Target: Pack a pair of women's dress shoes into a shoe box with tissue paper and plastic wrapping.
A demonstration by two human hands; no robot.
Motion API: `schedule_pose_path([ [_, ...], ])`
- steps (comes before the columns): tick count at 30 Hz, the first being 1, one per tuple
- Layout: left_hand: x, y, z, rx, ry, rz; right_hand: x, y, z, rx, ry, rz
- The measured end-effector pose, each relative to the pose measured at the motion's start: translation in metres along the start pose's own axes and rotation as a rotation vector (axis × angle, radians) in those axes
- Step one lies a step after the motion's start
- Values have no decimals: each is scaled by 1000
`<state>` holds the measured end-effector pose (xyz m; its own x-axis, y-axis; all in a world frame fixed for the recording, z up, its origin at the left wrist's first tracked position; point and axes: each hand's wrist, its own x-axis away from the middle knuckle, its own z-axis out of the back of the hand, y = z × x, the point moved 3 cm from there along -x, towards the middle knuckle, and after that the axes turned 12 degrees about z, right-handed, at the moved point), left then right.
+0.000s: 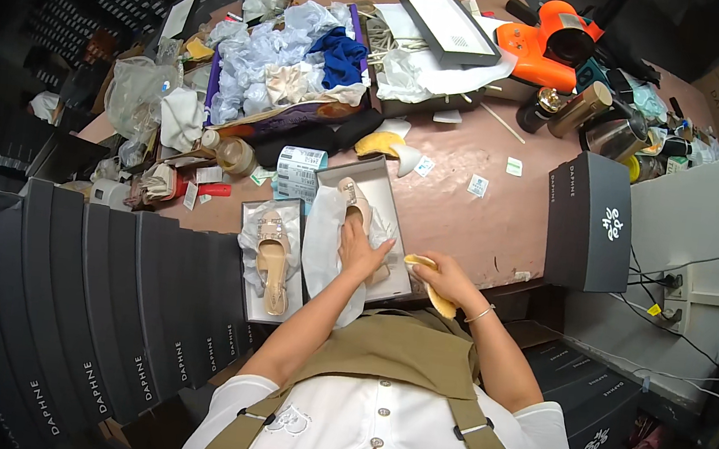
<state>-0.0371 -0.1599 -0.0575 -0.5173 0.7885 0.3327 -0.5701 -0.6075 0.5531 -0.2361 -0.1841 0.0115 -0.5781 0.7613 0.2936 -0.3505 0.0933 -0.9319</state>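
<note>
Pink covers the big table, which spreads out past both hands. Dark grey boxes stand in a long row, well to the left of the left hand. Far beyond the left hand sits a purple bin, piled with crumpled clear plastic and a blue cloth. One grey box stands up tall, off to the right of the right hand. Farther out than the right hand is an orange machine.

Right under the left hand is an open shoe box, with white paper in it. Just left of that hand is another open tray. One tan shoe lies in this tray, on thin paper, with its toe pointing away from the person. The other tan shoe is in the box, partly hidden under the left hand.

The hands are apart. The left hand lies on that second shoe; I cannot tell how tightly. The right hand is closed around a yellow pad. Another yellow pad lies on the table, past the left hand. A thin bracelet circles the right wrist.
</note>
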Motion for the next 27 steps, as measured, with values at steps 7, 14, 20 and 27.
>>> schedule_pose_path([
  [7,-9,-42,19,399,-9,93,-2,-16,-3,-208,-31,0],
  [14,46,-9,130,1317,-659,74,-79,-126,30,-292,173,487],
  [20,97,-22,140,1317,-691,89,-122,-141,-52,-417,-207,430],
  [27,76,-6,141,1650,-1321,204,-130,-142,-83,-138,-115,618],
])
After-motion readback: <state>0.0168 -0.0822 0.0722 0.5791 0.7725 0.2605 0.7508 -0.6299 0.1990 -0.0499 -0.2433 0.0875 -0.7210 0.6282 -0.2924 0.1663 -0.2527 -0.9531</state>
